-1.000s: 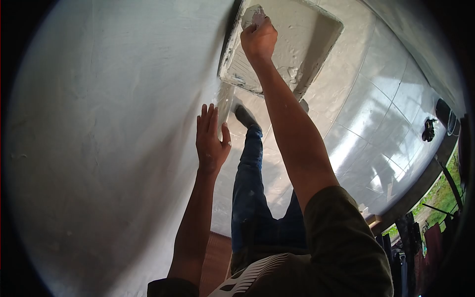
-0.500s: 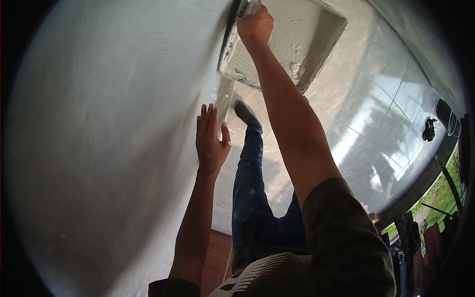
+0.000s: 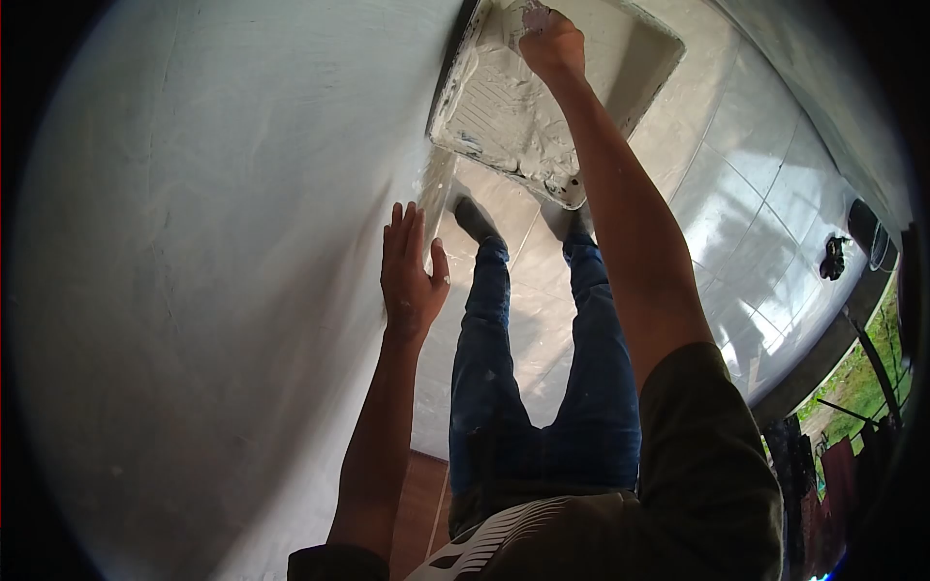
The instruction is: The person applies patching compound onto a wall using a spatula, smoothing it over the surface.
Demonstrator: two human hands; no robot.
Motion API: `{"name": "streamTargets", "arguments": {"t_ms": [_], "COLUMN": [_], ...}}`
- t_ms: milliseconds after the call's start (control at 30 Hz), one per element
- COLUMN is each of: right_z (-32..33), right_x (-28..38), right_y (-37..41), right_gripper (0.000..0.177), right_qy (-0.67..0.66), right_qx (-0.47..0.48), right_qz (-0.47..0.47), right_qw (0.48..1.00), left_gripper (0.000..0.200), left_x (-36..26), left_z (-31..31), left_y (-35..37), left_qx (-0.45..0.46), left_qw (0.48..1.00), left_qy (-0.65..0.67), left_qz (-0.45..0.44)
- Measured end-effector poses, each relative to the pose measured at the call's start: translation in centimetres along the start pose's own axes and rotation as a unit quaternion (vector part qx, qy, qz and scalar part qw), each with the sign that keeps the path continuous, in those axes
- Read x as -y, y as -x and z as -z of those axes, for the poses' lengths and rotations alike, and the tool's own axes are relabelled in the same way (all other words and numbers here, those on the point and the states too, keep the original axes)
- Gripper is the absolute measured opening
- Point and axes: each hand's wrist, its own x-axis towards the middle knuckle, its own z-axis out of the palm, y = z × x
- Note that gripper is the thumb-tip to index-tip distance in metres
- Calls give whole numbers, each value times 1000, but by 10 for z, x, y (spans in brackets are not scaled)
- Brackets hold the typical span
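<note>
My left hand (image 3: pixel 411 276) is raised beside the grey wall (image 3: pixel 242 242), its fingers stretched out and held close together, thumb apart, with nothing in it. White specks mark the skin near its thumb. At the top, my right hand (image 3: pixel 555 46) is closed over the paint tray (image 3: pixel 666 66). A pale, purplish, paint-smeared tool (image 3: pixel 534 15) sticks out of its grip; I cannot tell its kind. Thick off-white paint (image 3: pixel 528 126) coats the tray's ridged bottom, and dried paint crusts the rim.
My two feet (image 3: pixel 475 219) stand on the tiled floor (image 3: pixel 731 184) just this side of the tray. A small black object (image 3: pixel 833 258) lies at the far right. Dark hanging cloths (image 3: pixel 838 484) and greenery show beyond the floor's edge. A brown panel (image 3: pixel 422 504) is low by the wall.
My right hand has moved right across the tray with its tool, exposing more of the ridged, paint-covered bottom. My left hand has stayed almost still. My second foot has come into sight.
</note>
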Motion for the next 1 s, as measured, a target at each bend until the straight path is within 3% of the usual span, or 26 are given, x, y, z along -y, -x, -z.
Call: {"name": "streamTargets", "arguments": {"t_ms": [67, 267, 367, 467, 600, 700, 833, 900, 1000], "right_z": [-18, 18, 1, -6, -2, 7, 16, 6, -18], "right_x": [1, 77, 66, 52, 60, 60, 61, 59, 57], "right_y": [4, 25, 31, 35, 52, 73, 96, 112, 141], "right_gripper": [30, 30, 34, 34, 32, 20, 24, 23, 21], "right_qy": [-126, 63, 87, 51, 29, 4, -60, -61, -112], "right_qx": [-67, -43, -40, 16, 20, 44, -5, -2, -6], "right_qz": [5, -106, -100, -124, -113, -62, -157, -248, -266], "right_qw": [990, 991, 990, 991, 993, 997, 986, 967, 957], "left_gripper": [43, 43, 43, 43, 43, 43, 43, 43, 43], "left_x": [0, 1, 3, 4, 2, 1, 0, 0, 2], "left_z": [-1, 0, -2, -3, -3, -4, -2, -2, -6], "left_y": [2, 8, 7, 6, 8, 6, 6, 6, 8], "left_qx": [3, 6, 3, 9, 7, 5, 8, 12, 16], "left_qw": [1000, 1000, 1000, 1000, 1000, 1000, 1000, 1000, 1000], "left_qy": [5, 9, 13, 10, 15, 20, 21, 21, 18], "left_qz": [-1, 13, 13, 14, 6, 3, 1, 5, 9]}}
